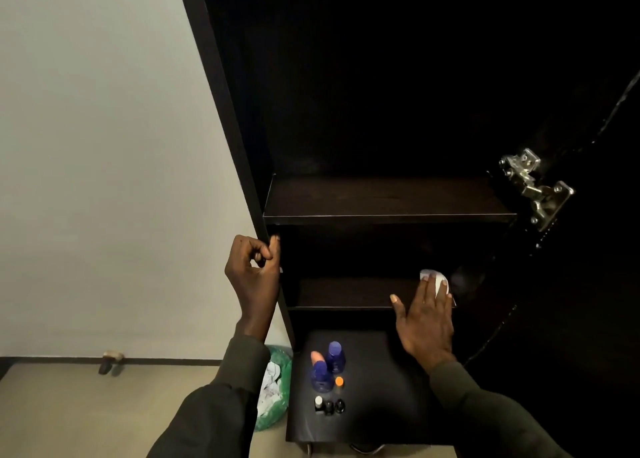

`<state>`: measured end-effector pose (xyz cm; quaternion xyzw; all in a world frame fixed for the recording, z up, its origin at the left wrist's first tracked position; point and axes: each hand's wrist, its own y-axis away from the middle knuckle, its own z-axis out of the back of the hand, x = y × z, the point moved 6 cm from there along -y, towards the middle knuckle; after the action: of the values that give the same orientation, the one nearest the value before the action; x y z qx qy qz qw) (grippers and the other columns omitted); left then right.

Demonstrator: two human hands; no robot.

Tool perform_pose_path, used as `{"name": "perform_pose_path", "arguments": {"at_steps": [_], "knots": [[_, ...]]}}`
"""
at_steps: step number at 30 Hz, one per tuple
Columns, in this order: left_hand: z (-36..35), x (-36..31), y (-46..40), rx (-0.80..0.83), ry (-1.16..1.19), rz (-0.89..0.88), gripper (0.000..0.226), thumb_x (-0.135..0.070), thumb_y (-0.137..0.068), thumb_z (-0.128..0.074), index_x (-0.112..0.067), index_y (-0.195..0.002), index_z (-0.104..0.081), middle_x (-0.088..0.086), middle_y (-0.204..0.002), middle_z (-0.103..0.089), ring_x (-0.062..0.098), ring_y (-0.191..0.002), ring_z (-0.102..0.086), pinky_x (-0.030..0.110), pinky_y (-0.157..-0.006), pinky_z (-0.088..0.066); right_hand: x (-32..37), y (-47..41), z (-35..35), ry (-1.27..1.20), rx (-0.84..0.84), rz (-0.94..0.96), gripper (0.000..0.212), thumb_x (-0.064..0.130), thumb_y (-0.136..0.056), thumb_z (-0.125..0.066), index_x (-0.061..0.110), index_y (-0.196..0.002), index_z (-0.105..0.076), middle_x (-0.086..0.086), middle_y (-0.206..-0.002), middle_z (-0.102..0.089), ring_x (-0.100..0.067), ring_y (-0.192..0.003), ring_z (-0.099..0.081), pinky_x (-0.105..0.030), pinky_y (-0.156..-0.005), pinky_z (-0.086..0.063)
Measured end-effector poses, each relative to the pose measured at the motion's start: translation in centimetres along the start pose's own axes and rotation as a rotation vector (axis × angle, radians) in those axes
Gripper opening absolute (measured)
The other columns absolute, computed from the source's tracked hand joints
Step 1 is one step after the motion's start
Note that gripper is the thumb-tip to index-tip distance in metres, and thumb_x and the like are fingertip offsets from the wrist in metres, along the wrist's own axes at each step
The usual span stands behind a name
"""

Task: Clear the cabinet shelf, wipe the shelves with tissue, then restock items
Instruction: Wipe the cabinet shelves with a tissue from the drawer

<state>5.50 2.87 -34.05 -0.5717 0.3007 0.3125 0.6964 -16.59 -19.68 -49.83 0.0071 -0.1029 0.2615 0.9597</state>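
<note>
Left hand (254,270): fingers curled round the front edge of the cabinet side panel (221,86), apparently for bracing. Below it, a green bag (277,388) holding white scraps is seen on the floor against the panel. Bottles (329,364) and small vials are stood on a low dark surface (381,388) under the shelves, so clearing is judged done. Upper shelf (381,197) bare; whether it is already wiped cannot be told. Right hand (424,322): fingers straight, pressed flat on a white tissue (437,279) at the right end of the lower shelf (346,293). Wiping is judged underway, restocking not yet begun. Open shelf run lies leftward; hinge (535,187) and door crowd the right.
</note>
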Motion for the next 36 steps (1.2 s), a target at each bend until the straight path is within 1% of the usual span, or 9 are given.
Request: {"name": "perform_pose_path", "arguments": {"at_steps": [3, 9, 12, 14, 18, 22, 27, 32, 36], "knots": [[0.0, 0.3, -0.1, 0.006, -0.001, -0.005, 0.036, 0.000, -0.087, -0.072, -0.012, -0.065, -0.046, 0.002, -0.067, -0.047, 0.009, -0.062, -0.042, 0.011, -0.061, -0.034, 2.2, 2.2, -0.1, -0.028, 0.007, 0.049, 0.084, 0.061, -0.094, -0.011, 0.002, -0.154, -0.006, -0.015, -0.162, -0.006, -0.030, -0.150, 0.004, -0.043, -0.123, -0.004], [-0.1, 0.2, 0.1, 0.000, -0.007, 0.002, 0.034, -0.001, -0.087, -0.072, -0.012, -0.066, -0.047, 0.003, -0.068, -0.048, 0.008, -0.062, -0.044, 0.009, -0.061, -0.034, 11.6, 4.9, -1.7, -0.066, 0.056, 0.421, 0.078, 0.055, -0.093, -0.013, 0.006, -0.154, -0.014, -0.011, -0.161, -0.004, -0.027, -0.150, 0.001, -0.038, -0.119, 0.001], [0.0, 0.1, 0.0, 0.007, -0.012, -0.018, 0.036, -0.001, -0.087, -0.072, -0.014, -0.067, -0.046, 0.002, -0.068, -0.048, 0.007, -0.062, -0.043, 0.009, -0.062, -0.034, 14.5, 4.4, -1.8, -0.025, 0.088, 0.567, 0.074, 0.052, -0.095, -0.020, 0.004, -0.150, -0.031, -0.013, -0.158, -0.026, -0.029, -0.148, -0.019, -0.041, -0.123, -0.010], [0.1, 0.0, -0.1, 0.006, -0.008, -0.030, 0.037, 0.000, -0.087, -0.072, -0.015, -0.067, -0.045, 0.002, -0.067, -0.047, 0.009, -0.061, -0.042, 0.009, -0.062, -0.033, 13.7, 2.9, -1.2, 0.020, 0.082, 0.524, 0.075, 0.053, -0.094, -0.020, 0.002, -0.147, -0.036, -0.016, -0.155, -0.033, -0.031, -0.145, -0.027, -0.045, -0.120, -0.019], [0.0, 0.0, -0.1, -0.001, -0.003, -0.029, 0.037, 0.001, -0.086, -0.072, -0.014, -0.066, -0.045, 0.002, -0.067, -0.047, 0.010, -0.060, -0.042, 0.008, -0.062, -0.033, 9.3, -0.2, -0.2, 0.177, 0.106, 0.352, 0.080, 0.056, -0.096, -0.011, -0.001, -0.152, -0.018, -0.020, -0.160, -0.017, -0.034, -0.149, -0.012, -0.047, -0.122, -0.006], [0.0, 0.1, 0.0, -0.003, 0.007, -0.018, 0.036, 0.000, -0.087, -0.071, -0.014, -0.067, -0.045, 0.004, -0.067, -0.047, 0.014, -0.060, -0.042, 0.012, -0.061, -0.034, 5.7, -1.6, 0.9, 0.245, 0.126, 0.213, 0.078, 0.053, -0.100, -0.020, -0.007, -0.150, -0.017, -0.025, -0.158, -0.018, -0.036, -0.148, -0.013, -0.045, -0.122, -0.009], [0.0, 0.4, 0.0, 0.003, 0.004, -0.027, 0.035, -0.002, -0.088, -0.071, -0.012, -0.066, -0.045, 0.004, -0.067, -0.047, 0.019, -0.060, -0.043, 0.021, -0.059, -0.036, 1.8, -2.2, 1.3, 0.341, 0.176, 0.051, 0.083, 0.054, -0.100, -0.014, -0.014, -0.147, -0.013, -0.032, -0.156, -0.014, -0.042, -0.147, -0.008, -0.048, -0.121, -0.006], [0.0, 0.5, 0.0, -0.002, 0.014, -0.014, 0.035, -0.001, -0.088, -0.071, -0.009, -0.065, -0.046, 0.006, -0.067, -0.046, 0.021, -0.059, -0.043, 0.022, -0.059, -0.035, 0.4, -2.7, 1.7, 0.225, 0.214, -0.024, 0.078, 0.048, -0.102, -0.016, -0.018, -0.144, -0.020, -0.034, -0.154, -0.020, -0.040, -0.147, -0.011, -0.044, -0.122, -0.007], [-0.1, 0.5, 0.0, 0.009, 0.019, -0.017, 0.034, -0.001, -0.088, -0.071, -0.009, -0.066, -0.046, 0.007, -0.068, -0.047, 0.021, -0.060, -0.042, 0.020, -0.060, -0.035, 0.2, -1.5, 1.6, 0.220, 0.242, -0.047, 0.064, 0.032, -0.096, -0.038, -0.016, -0.138, -0.036, -0.034, -0.146, -0.033, -0.045, -0.143, -0.020, -0.044, -0.119, -0.022]]}}
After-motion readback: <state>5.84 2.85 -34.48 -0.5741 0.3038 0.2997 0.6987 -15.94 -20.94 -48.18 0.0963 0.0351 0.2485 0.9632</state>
